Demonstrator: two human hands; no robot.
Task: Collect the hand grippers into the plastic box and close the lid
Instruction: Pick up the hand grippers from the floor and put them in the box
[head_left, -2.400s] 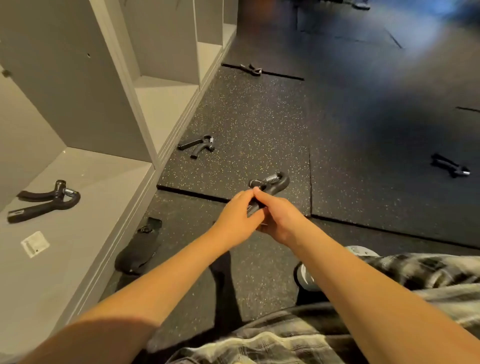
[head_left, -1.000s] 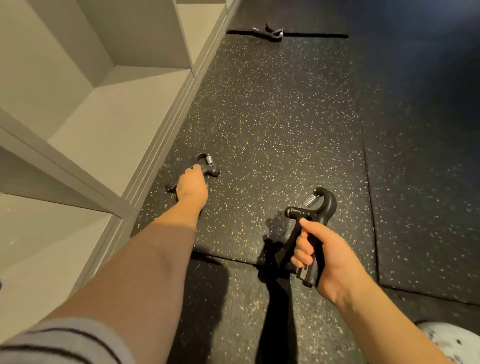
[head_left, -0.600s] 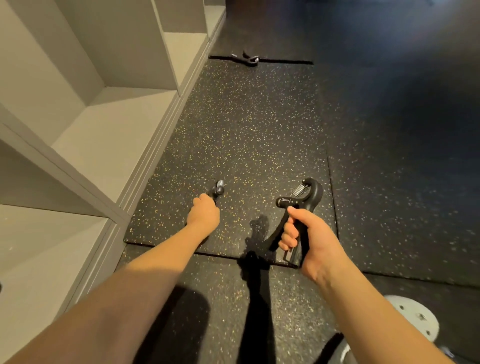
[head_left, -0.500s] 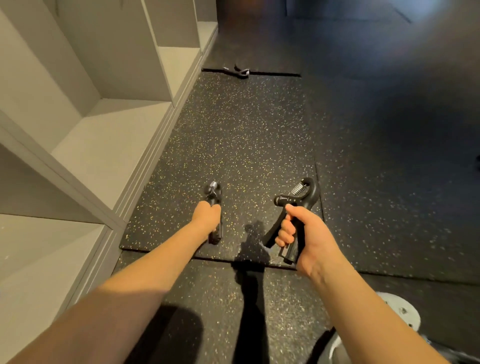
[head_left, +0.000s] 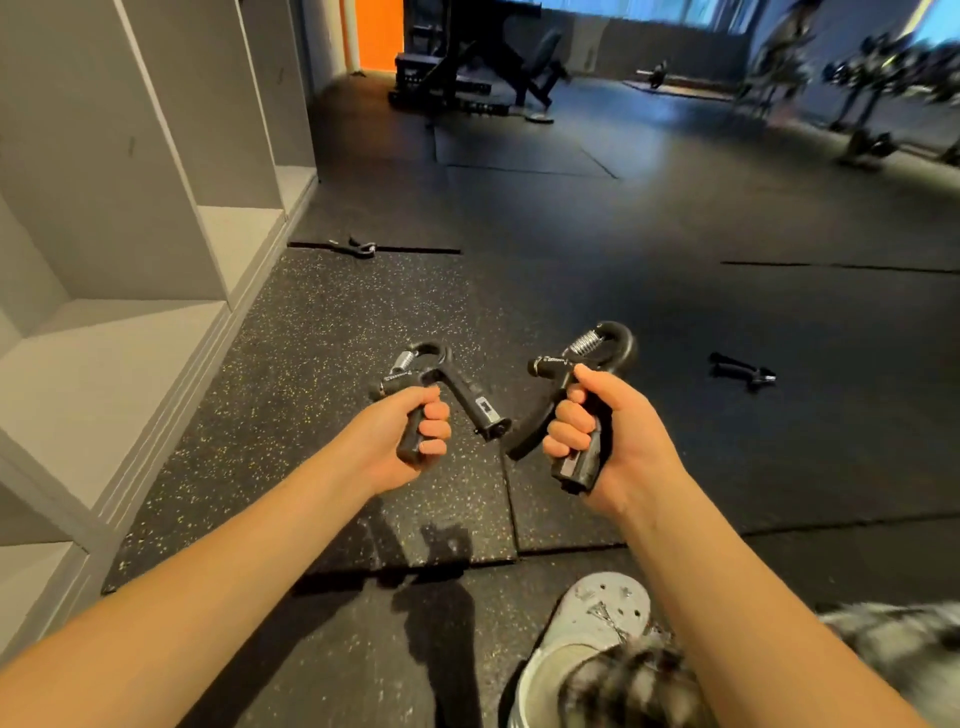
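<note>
Fingers of left hand (head_left: 397, 447) are clamping left gripper (head_left: 469, 395), those of right hand (head_left: 621, 449) right gripper (head_left: 621, 347): black, hooked, coiled steel springs, over speckled floor (head_left: 311, 374)

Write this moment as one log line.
left hand: holds left gripper | right hand: holds right gripper | floor: far gripper, side gripper | box: unseen

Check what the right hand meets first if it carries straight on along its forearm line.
Likely the hand gripper held in the left hand; the right hand points up-left toward its free handle. Depth is unclear, so they might pass.
</note>
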